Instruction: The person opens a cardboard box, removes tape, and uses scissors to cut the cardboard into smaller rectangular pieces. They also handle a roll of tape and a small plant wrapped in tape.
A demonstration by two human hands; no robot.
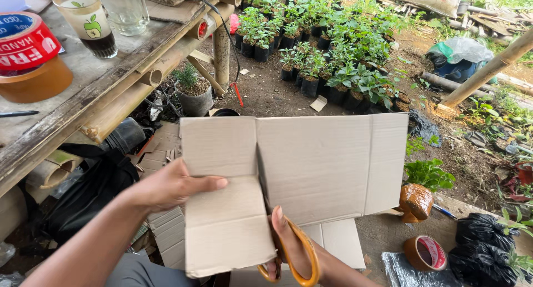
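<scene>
1. The left hand (172, 184) pinches the left edge of a cardboard sheet (322, 165), held up in front.
2. The right hand (291, 251) grips orange-handled scissors (300, 253), their blades inside a cut in the sheet.
3. Potted seedlings (333, 59) stand on the ground beyond.

Outdoor plant nursery: rows of potted seedlings (333, 59) on bare soil, bamboo workbench (111, 92) alongside.

The cardboard sheet (311, 170) blocks the middle; the bench (83, 92) edge crowds the left, tape rolls (425, 252) and black bags (488, 245) clutter the right; bare soil (266, 90) beyond lies open
</scene>
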